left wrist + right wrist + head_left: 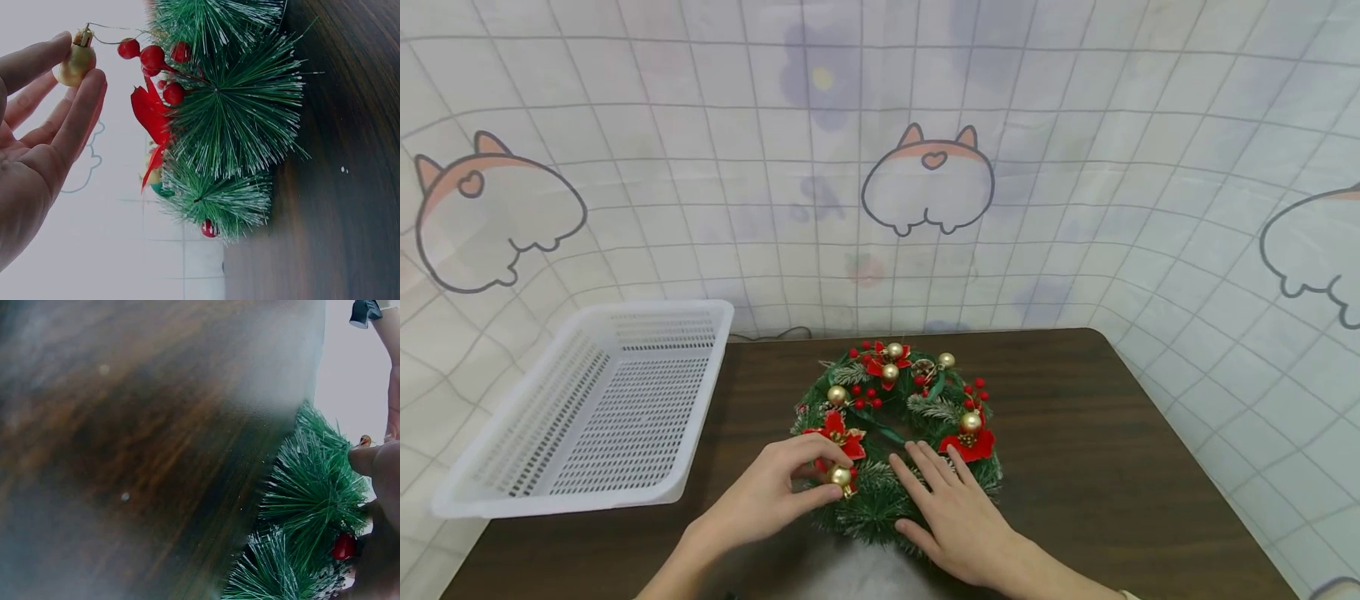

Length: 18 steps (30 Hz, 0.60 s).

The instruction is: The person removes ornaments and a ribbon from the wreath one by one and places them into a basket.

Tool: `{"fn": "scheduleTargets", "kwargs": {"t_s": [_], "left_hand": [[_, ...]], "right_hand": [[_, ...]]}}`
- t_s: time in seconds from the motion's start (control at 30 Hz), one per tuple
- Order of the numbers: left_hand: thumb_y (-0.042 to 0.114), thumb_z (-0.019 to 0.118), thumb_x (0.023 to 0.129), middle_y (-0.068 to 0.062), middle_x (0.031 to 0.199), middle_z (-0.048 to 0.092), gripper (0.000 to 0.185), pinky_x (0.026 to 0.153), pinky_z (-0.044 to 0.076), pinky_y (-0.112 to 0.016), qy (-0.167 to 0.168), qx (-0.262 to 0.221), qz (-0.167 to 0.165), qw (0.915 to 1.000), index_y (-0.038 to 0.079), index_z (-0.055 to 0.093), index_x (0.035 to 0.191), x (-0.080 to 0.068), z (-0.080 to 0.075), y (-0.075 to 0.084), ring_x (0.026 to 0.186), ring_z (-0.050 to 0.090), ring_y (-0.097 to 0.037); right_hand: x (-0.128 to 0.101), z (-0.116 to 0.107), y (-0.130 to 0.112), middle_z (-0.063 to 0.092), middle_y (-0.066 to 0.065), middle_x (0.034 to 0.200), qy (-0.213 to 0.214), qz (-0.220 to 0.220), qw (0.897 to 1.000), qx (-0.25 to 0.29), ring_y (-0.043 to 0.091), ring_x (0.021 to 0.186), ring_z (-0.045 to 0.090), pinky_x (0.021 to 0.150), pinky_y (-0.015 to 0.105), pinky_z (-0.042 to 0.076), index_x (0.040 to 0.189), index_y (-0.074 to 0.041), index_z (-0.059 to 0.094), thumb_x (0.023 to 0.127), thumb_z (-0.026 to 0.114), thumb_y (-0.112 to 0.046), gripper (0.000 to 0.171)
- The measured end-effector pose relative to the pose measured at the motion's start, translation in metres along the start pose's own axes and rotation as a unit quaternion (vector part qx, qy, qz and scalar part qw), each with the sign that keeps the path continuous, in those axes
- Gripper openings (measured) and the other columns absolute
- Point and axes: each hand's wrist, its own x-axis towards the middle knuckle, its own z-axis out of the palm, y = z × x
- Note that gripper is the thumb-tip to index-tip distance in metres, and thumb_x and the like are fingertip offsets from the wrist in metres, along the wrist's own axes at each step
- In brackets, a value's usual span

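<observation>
A green Christmas wreath (872, 510) with frosted tips lies on the table, decorated with red poinsettias (967, 447), red berries and gold balls. At its left side my left hand (763, 492) pinches a gold ball ornament (839, 476) between thumb and fingertips. In the left wrist view the gold ball (77, 65) stands off from the greenery, and a thin wire (115, 28) runs from its cap toward the branches. My right hand (958, 521) rests on the wreath's front right part, fingers extended. In the right wrist view its thumb lies against the needles (319, 494).
A white perforated plastic basket (679, 479) stands at the left of the dark wooden table (1075, 442). Behind the table hangs a gridded cloth (760, 242) with cartoon prints. A thin dark cable (790, 333) lies along the back edge.
</observation>
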Motion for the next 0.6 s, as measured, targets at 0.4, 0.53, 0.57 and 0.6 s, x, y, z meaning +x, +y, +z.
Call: {"fn": "scheduleTargets", "kwargs": {"t_s": [0.4, 0.53, 0.57, 0.6], "left_hand": [[0.015, 0.072, 0.088, 0.002, 0.108, 0.064, 0.027, 0.079, 0.055, -0.031, 0.017, -0.038, -0.014, 0.999, 0.019, 0.063, 0.113, -0.003, -0.009, 0.001, 0.101, 0.061, -0.014], [0.014, 0.071, 0.088, 0.0, 0.107, 0.064, 0.029, 0.078, 0.056, -0.032, 0.034, -0.037, 0.007, 0.9987, 0.021, 0.063, 0.114, -0.004, -0.013, 0.002, 0.097, 0.062, -0.016], [0.014, 0.071, 0.088, -0.001, 0.107, 0.064, 0.029, 0.078, 0.056, -0.032, 0.037, -0.035, 0.012, 0.9986, 0.021, 0.063, 0.115, -0.005, -0.015, 0.002, 0.097, 0.062, -0.016], [0.013, 0.071, 0.088, -0.001, 0.107, 0.063, 0.029, 0.078, 0.056, -0.032, 0.041, -0.033, 0.016, 0.9985, 0.021, 0.062, 0.115, -0.005, -0.016, 0.002, 0.096, 0.062, -0.016]], "right_hand": [[-0.002, -0.003, 0.002, 0.02, 0.011, 0.157, -0.013, 0.002, 1.0, 0.01, 0.027, 0.143, 0.018, 0.111, 0.056, 0.018, 0.155, -0.021, 0.016, 0.097, 0.043, -0.055, 0.072], [-0.002, -0.002, 0.002, 0.019, 0.011, 0.157, -0.011, -0.001, 1.0, 0.01, 0.028, 0.144, 0.017, 0.112, 0.056, 0.018, 0.155, -0.024, 0.012, 0.098, 0.042, -0.055, 0.072], [-0.002, -0.002, 0.002, 0.019, 0.011, 0.157, -0.01, -0.002, 1.0, 0.009, 0.028, 0.144, 0.017, 0.112, 0.056, 0.018, 0.155, -0.024, 0.013, 0.098, 0.042, -0.055, 0.071], [-0.002, -0.002, 0.002, 0.019, 0.011, 0.157, -0.008, -0.002, 1.0, 0.01, 0.028, 0.144, 0.017, 0.112, 0.056, 0.017, 0.155, -0.023, 0.014, 0.098, 0.042, -0.055, 0.071]]}}
